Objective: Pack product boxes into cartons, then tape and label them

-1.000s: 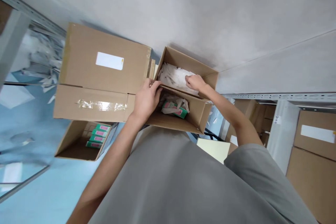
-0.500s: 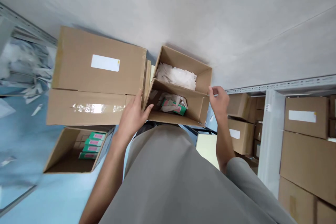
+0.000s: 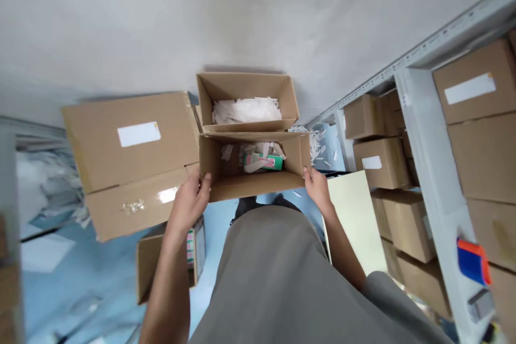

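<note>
Grey wall (image 3: pixel 250 16) behind; front box (image 3: pixel 252 185) between left hand (image 3: pixel 189 199) and right hand (image 3: pixel 317 189), fingers of both grasping its near corners; green carton (image 3: pixel 275 162) inside, apart from fingers.

A pale grey wall (image 3: pixel 161 21) spanned twelve o'clock — blue floor (image 3: pixel 226 231) below, metal shelving (image 3: pixel 427 156) at three o'clock, softly lit.
</note>
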The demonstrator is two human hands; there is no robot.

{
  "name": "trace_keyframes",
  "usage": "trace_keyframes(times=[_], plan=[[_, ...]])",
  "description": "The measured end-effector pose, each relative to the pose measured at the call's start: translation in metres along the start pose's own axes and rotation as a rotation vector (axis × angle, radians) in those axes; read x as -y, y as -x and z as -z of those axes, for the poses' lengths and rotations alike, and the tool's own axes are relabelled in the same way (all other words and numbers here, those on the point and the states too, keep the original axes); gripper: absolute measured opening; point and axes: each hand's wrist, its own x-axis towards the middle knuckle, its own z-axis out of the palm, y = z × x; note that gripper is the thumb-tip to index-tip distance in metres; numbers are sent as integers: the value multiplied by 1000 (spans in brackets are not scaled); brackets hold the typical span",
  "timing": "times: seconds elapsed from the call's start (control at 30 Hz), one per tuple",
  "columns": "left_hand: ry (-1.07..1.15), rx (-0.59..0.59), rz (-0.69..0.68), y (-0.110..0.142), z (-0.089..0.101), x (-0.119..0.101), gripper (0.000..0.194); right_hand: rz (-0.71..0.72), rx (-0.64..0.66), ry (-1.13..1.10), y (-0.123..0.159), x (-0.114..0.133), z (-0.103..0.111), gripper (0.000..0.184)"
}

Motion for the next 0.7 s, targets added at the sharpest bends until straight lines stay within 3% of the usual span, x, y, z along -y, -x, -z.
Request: trace_keyframes(times=[0.13,0.23,0.4,0.57,0.7], plan=[[-142,56,-127,5,-23,-37,44,-233,-60,-147,61,-42,-13,44],[-195,164,-265,8,-63,-81,47,-394,-114,-205,115,-89,-29,42],[-335,373,-460,32,-172,-167,48,-680,-189,-303,214,-173,-58,42],[-413,516,-672,87,-295,-242,53,-943,-274,-408,305,-247,-81,43],[-517,656,-806,133,-378,-293,56,-1114,-324,-473,364,-294,-99,47]])
